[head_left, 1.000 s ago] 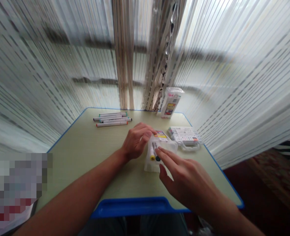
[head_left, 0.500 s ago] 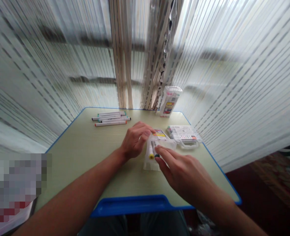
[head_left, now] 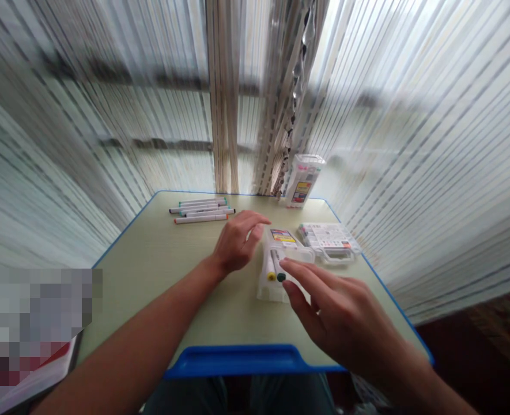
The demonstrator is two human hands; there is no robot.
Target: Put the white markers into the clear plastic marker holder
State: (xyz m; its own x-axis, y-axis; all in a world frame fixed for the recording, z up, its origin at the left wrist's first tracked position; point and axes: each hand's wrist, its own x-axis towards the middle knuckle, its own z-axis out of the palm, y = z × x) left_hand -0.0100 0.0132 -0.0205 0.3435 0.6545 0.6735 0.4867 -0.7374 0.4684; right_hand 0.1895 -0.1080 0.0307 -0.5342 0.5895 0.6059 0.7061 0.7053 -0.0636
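A clear plastic marker case (head_left: 263, 291) lies on the table in front of me. Inside it rest two markers side by side, a yellow-capped marker (head_left: 271, 276) and a dark-green-capped marker (head_left: 281, 277). My right hand (head_left: 339, 302) hovers at the case's right side, thumb and fingers apart near the green cap, holding nothing. Just left of the case is my left hand (head_left: 240, 242), fingers loosely stretched and empty. Beyond it, several white markers (head_left: 203, 210) with coloured ends lie in a loose group.
At the back right a filled marker case (head_left: 303, 181) stands upright. Another marker case (head_left: 330, 239) with a handle lies flat at the right edge. The table (head_left: 142, 276) has a blue rim and a blue front tray (head_left: 240, 360). String curtains (head_left: 151, 115) hang behind.
My right hand has let go of the green-capped marker, which now lies in the case, and has drawn back to the right. My left hand has come off the case. The view has shifted slightly.
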